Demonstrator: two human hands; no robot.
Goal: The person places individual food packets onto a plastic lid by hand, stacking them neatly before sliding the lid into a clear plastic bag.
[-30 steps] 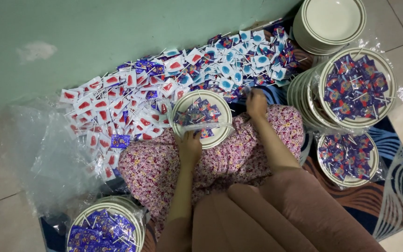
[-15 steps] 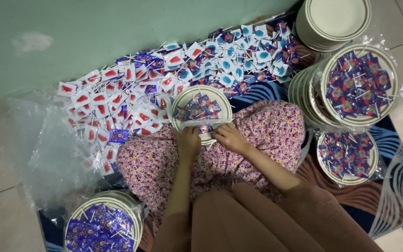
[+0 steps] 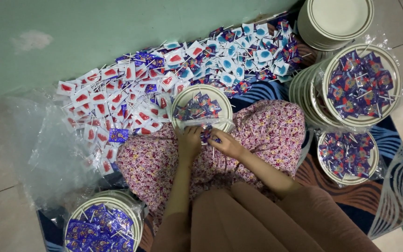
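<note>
Drawn back from the heap of wrapped sweets over the past second, the right hand (image 3: 227, 143) now meets the left hand (image 3: 190, 141) at the near rim of a round cream plate with a green band (image 3: 180, 100), which rests on the person's lap over a pink floral skirt (image 3: 269, 130). Both hands are closed narrow around a small purple-wrapped sweet on a stick (image 3: 207, 135), fingertips pinching it between them just below the plate's edge. A few purple-wrapped sweets (image 3: 199, 108) lie on the plate, with clear plastic film (image 3: 220, 123) bunched at its rim.

Beyond the plate, a spread of red-and-white and blue-and-white wrapped sweets (image 3: 131, 93) covers the floor along the green wall (image 3: 117, 32). To the right stand a stack of empty cream plates (image 3: 336, 21) and two filled, film-wrapped plates (image 3: 360, 86). Another filled plate (image 3: 101, 226) sits at lower left, beside a crumpled clear plastic bag (image 3: 43, 154).
</note>
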